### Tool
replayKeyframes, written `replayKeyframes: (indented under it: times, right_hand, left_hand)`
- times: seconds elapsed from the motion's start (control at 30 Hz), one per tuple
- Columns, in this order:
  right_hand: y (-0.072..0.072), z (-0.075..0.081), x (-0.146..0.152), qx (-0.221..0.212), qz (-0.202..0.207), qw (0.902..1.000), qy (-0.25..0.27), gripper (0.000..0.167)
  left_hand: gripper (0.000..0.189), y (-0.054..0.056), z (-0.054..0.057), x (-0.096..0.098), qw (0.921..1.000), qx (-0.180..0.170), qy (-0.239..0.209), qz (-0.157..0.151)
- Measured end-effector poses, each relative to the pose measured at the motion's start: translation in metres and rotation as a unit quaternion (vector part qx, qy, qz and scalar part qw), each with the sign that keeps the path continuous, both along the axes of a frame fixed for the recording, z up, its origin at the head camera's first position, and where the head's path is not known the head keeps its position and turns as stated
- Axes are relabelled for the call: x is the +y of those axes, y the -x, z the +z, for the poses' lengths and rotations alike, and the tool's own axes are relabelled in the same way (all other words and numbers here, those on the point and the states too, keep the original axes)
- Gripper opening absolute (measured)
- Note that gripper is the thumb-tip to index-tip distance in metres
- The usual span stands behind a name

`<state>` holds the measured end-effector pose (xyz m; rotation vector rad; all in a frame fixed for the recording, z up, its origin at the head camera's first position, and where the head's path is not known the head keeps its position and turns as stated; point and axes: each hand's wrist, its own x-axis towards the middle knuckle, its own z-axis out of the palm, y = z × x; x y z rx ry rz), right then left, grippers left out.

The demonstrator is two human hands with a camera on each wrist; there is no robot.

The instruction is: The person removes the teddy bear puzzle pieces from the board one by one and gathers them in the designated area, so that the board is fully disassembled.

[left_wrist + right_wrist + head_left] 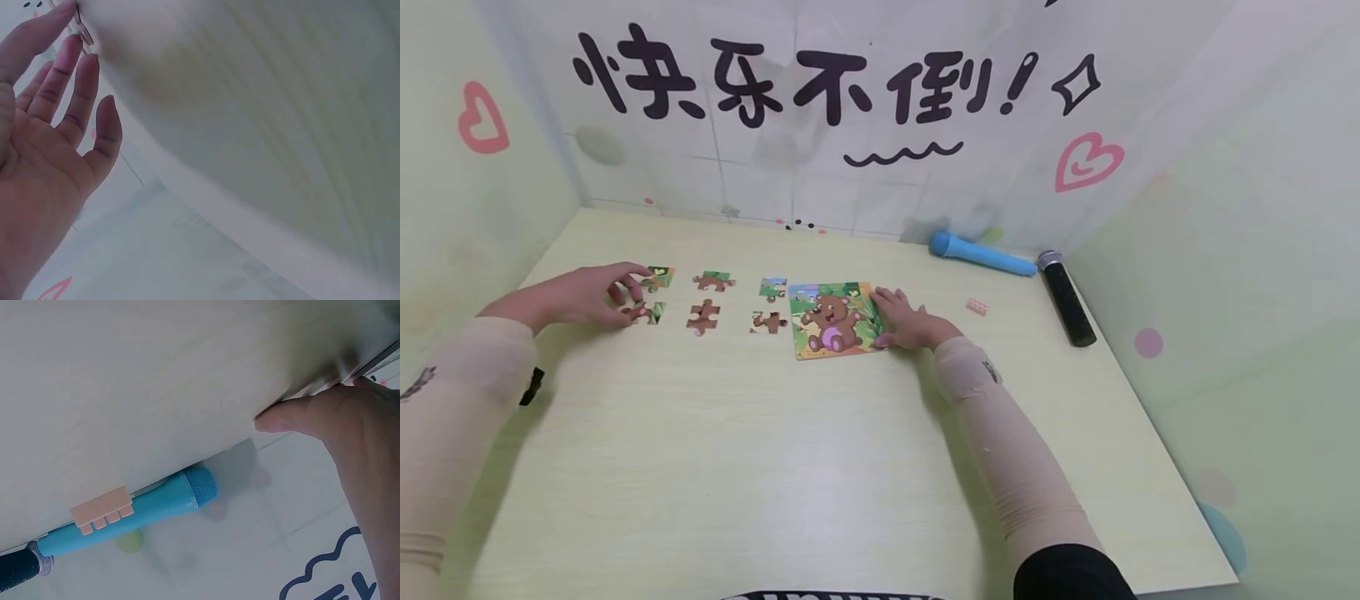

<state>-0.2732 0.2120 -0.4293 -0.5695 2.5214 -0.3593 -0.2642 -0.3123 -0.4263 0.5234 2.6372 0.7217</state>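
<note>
My left hand (583,296) lies at the left end of two rows of jigsaw pieces. Its index finger touches the upper left piece (660,277), and the thumb is at the lower left piece (655,313). The left wrist view shows the hand (50,144) with fingers spread and loosely bent, a thin piece edge by the tips. Further right lie more pieces, including a brown one (703,317). A square bear picture (835,321) lies beside them. My right hand (908,321) rests along its right edge; in the right wrist view, the hand (350,425) has its thumb stretched out.
A blue microphone (981,253) lies at the back right of the table (775,467), next to a black microphone (1066,300). A small pink block (977,307) sits in front of the blue one. Walls border the back and both sides.
</note>
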Motion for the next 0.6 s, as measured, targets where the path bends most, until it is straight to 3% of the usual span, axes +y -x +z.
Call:
replayKeyframes:
  times: [0.27,0.6]
  right_hand:
    - [-0.001,0.001,-0.001,-0.001,-0.003,1.0000,-0.005,0.093]
    - [0.001,-0.001,-0.003,0.003,-0.009,0.9999,-0.013,0.092]
  left_hand:
    - [0.077,-0.001,0.003,0.001,0.9999,0.011,0.002,-0.004]
    - [0.074,-0.004,0.017,0.007,0.9982,0.055,0.025,0.003]
